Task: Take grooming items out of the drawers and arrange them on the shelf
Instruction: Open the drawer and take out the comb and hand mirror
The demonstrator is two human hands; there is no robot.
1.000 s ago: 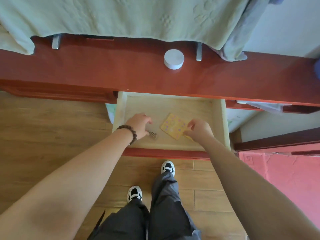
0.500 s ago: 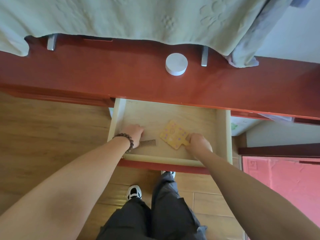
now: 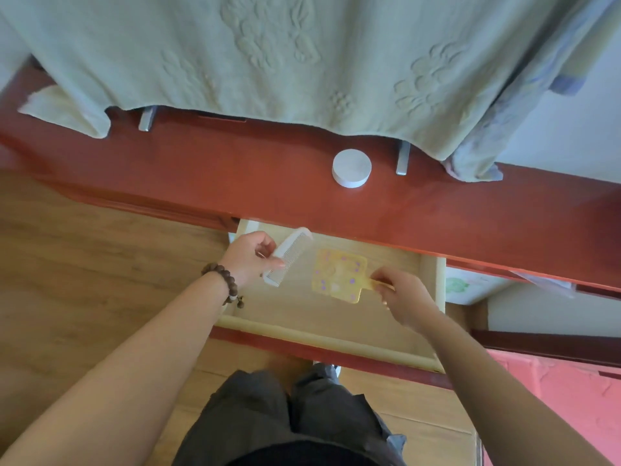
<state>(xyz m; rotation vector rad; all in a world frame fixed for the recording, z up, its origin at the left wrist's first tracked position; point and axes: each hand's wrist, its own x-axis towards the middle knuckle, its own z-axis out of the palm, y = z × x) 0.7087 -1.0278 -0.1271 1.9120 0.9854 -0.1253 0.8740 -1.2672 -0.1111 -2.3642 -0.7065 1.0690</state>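
Observation:
A pale wooden drawer point(image 3: 302, 326) stands pulled out below the red shelf top point(image 3: 235, 176). My left hand point(image 3: 250, 257) is shut on a white comb point(image 3: 288, 255), lifted above the drawer's left part and tilted. Over the drawer's right part, my right hand point(image 3: 401, 297) pinches the short handle of a square yellow hand mirror point(image 3: 337, 274) with purple dots, raised off the drawer floor. A beaded bracelet circles my left wrist.
A round white jar point(image 3: 352, 168) stands on the red shelf top. A pale green towel point(image 3: 285, 58) hangs down over the shelf's back, with two metal brackets below it. Wooden floor lies to the left, a pink-red surface point(image 3: 554, 398) at lower right. My legs are below the drawer.
Both hands have risen from the drawer floor. The left hand has picked up the comb, and the right hand has lifted the yellow mirror by its handle. The view moved closer.

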